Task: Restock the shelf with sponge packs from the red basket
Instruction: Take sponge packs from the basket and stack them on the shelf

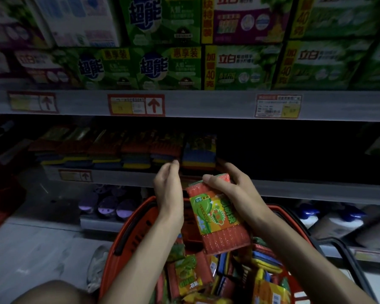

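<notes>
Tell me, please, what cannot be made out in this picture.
Head view:
Shelf right of the stacked sponge packs: too dark.
Left hand: contact with the stack, too dim.
Sponge pack in right hand: back hidden.
Red basket: near side cut by the bottom edge.
Price label: print blurred.

Just above the red basket (109,273), the sponge pack (226,240) is ribbed orange-red with a green, yellow and orange label; shelved packs (199,154) beyond the basket show red, blue and yellow bands.
</notes>
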`<state>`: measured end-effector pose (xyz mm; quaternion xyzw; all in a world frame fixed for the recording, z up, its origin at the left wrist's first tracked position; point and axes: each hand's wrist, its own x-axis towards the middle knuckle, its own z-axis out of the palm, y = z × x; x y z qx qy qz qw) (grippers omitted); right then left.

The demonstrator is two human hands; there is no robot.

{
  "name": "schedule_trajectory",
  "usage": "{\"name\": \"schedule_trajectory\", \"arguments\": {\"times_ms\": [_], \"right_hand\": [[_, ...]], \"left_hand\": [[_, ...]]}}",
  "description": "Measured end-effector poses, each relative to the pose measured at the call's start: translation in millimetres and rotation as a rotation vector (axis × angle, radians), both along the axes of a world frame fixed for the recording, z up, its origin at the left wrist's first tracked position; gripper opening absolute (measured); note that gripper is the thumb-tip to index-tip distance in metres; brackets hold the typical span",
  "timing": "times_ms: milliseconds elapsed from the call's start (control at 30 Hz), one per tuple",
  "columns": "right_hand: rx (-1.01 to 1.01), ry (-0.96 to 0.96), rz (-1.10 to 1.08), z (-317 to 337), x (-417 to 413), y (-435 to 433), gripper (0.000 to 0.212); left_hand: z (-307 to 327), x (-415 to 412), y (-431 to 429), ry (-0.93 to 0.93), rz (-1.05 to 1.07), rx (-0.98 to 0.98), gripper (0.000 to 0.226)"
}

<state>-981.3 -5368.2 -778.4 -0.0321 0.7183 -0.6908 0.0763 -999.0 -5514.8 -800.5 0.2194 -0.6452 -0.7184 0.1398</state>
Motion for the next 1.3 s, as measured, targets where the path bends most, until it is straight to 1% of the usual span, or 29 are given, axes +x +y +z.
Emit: {"name": "schedule_trajectory", "arguments": {"times_ms": [67, 133, 200, 267, 400, 467, 567, 633, 700, 800, 900, 933, 1000, 1067, 1233, 1300], "right_hand": [[0.006, -0.012, -0.009, 0.0, 2.2, 2.9, 0.041], [0.043, -0.027, -0.023, 0.1, 5.6, 7.6, 0.061], [0.071, -0.027, -0.043, -0.6, 9.5, 13.0, 0.071], [0.071, -0.006, -0.045, -0.6, 15.0, 18.4, 0.068], [0.029, -0.042, -0.031, 3.2, 27.4, 26.6, 0.049], [0.003, -0.07, -0.033, 6.8, 32.5, 30.5, 0.043], [-0.039, -0.101, -0.067, 10.5, 38.2, 36.9, 0.036], [-0.075, -0.121, -0.081, 11.2, 41.4, 42.4, 0.035], [-0.119, -0.137, -0.11, 11.7, 43.5, 47.3, 0.038], [-0.175, -0.163, -0.176, 11.1, 43.5, 52.5, 0.041], [-0.233, -0.227, -0.217, 6.0, 40.4, 57.1, 0.059], [-0.252, -0.254, -0.227, 4.5, 39.9, 58.0, 0.065], [-0.282, -0.281, -0.24, 1.9, 39.9, 58.9, 0.071], [-0.299, -0.296, -0.236, 0.3, 40.9, 58.8, 0.073], [-0.302, -0.287, -0.169, 4.7, 43.2, 60.3, 0.063], [-0.305, -0.279, -0.161, 4.9, 44.3, 60.2, 0.064]], "left_hand": [[1.3, 0.3, -3.4, -0.003, 0.0, 0.013, 0.024], [2.1, 2.6, -8.1, -0.011, -0.007, 0.021, 0.016], [2.0, 7.3, -11.6, -0.01, -0.027, 0.02, 0.017], [3.4, 14.3, -12.7, -0.028, -0.051, 0.012, 0.021], [11.4, 35.6, -11.3, -0.071, -0.14, 0.028, 0.021], [17.8, 46.7, -9.9, -0.082, -0.197, 0.034, 0.021], [25.5, 61.7, -6.5, -0.094, -0.317, 0.037, 0.019], [28.3, 72.2, -3.5, -0.105, -0.417, 0.012, 0.019], [26.9, 79.5, -0.2, -0.138, -0.505, -0.048, 0.027], [20.7, 84.8, 6.7, -0.24, -0.608, -0.042, 0.059], [14.6, 89.7, 13.7, -0.348, -0.783, 0.001, 0.091], [14.3, 91.5, 15.2, -0.355, -0.835, 0.015, 0.097], [13.8, 91.1, 15.9, -0.343, -0.886, 0.069, 0.095], [15.3, 87.6, 14.7, -0.325, -0.87, 0.117, 0.09], [14.2, 79.1, 13.1, -0.256, -0.795, 0.148, 0.093], [14.1, 77.5, 14.0, -0.238, -0.761, 0.173, 0.095]]}}
